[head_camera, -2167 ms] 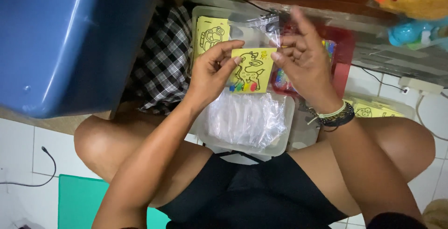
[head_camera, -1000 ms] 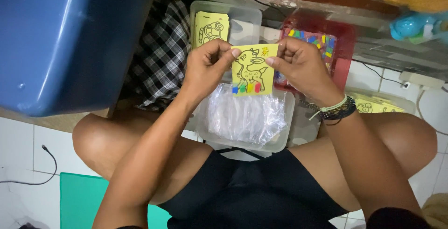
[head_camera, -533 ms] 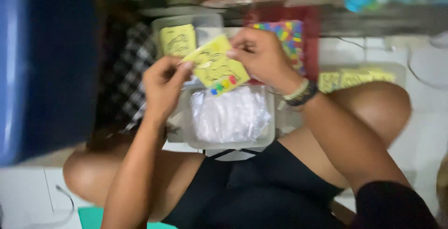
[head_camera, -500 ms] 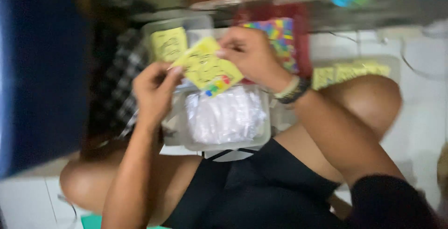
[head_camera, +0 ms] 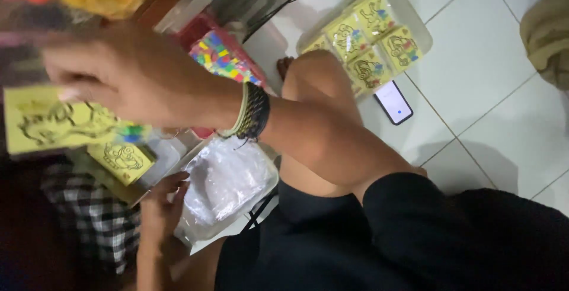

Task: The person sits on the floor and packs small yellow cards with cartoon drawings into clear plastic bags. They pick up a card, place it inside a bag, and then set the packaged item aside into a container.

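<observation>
step: moving card | right hand (head_camera: 127, 74) pinches yellow card (head_camera: 56, 122), held left above plaid cloth (head_camera: 89, 205) | left hand (head_camera: 163, 205) loosely open on bag tub (head_camera: 228, 178) | next: needs steady placement

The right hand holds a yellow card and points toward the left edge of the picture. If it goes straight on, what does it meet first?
The right hand with the yellow card points left; only a dark, blurred area lies beyond, so the way looks free, though depth is unclear.
</observation>
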